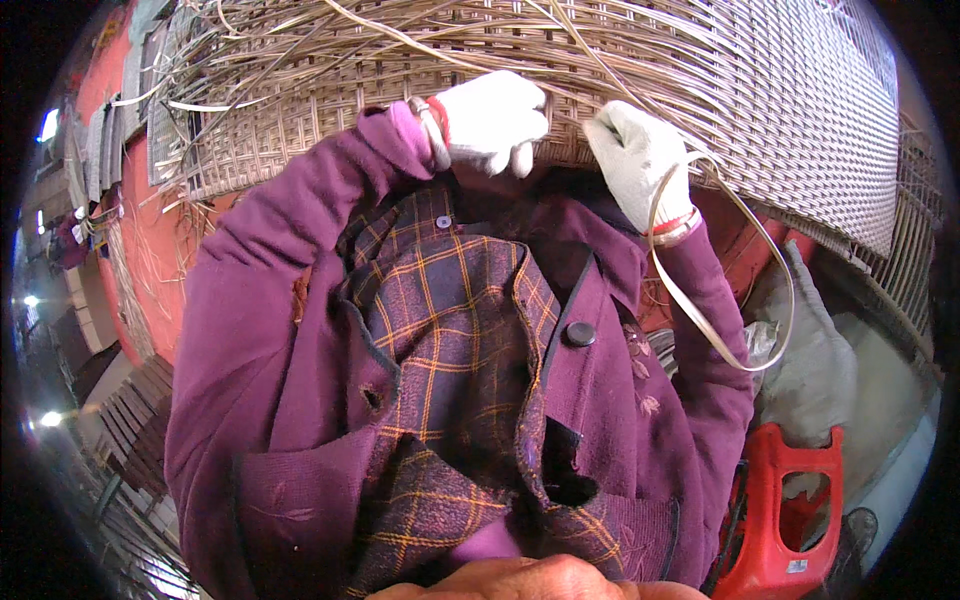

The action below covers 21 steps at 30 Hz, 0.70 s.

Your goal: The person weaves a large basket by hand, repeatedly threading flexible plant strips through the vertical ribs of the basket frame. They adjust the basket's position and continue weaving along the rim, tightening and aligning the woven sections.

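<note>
A woven panel (800, 120) of pale brown flat strips spans the far side, its near edge just beyond my hands. My left hand (495, 120), in a white glove with a red cuff, is closed at that edge with its fingers curled downward. Whatever lies in those fingers is hidden. To its right, a short gap away, my right hand (640, 165) is closed too, thumb against the fingers, in a matching glove. A flat pale weaving strip (788, 300) makes a large loop beside my right forearm and runs up to that hand; the exact grip point is hidden.
Many long loose strips (300, 75) lie tangled over the panel's left and middle. On the lower right stand a red plastic stool (765, 520) and a grey cloth bundle (810, 350). A slatted wooden piece (140, 420) shows at left, with red surfaces (155, 260) beneath the panel.
</note>
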{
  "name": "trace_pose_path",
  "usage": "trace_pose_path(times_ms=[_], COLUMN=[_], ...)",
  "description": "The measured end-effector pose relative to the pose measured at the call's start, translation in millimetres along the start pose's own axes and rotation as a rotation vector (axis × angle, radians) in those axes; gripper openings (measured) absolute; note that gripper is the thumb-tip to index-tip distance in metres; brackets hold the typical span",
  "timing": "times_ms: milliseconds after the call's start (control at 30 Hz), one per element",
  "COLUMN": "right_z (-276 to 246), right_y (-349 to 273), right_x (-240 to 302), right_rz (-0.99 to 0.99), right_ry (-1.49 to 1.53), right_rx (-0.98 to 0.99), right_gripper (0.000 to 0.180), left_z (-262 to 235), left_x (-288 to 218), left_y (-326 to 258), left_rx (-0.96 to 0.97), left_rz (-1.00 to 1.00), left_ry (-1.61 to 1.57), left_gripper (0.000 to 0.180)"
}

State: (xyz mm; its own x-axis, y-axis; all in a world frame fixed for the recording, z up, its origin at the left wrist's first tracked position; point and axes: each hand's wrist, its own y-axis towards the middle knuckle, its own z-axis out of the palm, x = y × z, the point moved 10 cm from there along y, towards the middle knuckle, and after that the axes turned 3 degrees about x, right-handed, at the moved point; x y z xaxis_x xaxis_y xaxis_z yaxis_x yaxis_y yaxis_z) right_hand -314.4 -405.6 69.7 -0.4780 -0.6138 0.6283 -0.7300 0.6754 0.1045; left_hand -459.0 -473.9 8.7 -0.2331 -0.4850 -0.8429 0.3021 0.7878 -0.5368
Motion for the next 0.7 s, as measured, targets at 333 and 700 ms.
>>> trace_pose_path(times_ms=[333, 700], right_z=[35, 28], right_y=[27, 17], right_x=[45, 48], right_rz=[0.001, -0.125], right_ry=[0.591, -0.209], right_rx=[0.178, -0.07], right_gripper=[0.023, 0.015], left_z=[-50, -34], left_x=[-33, 25], left_y=[-107, -47], left_rx=[-0.278, -0.096], left_rz=[0.16, -0.032], left_ry=[-0.076, -0.067], left_gripper=[0.026, 0.03])
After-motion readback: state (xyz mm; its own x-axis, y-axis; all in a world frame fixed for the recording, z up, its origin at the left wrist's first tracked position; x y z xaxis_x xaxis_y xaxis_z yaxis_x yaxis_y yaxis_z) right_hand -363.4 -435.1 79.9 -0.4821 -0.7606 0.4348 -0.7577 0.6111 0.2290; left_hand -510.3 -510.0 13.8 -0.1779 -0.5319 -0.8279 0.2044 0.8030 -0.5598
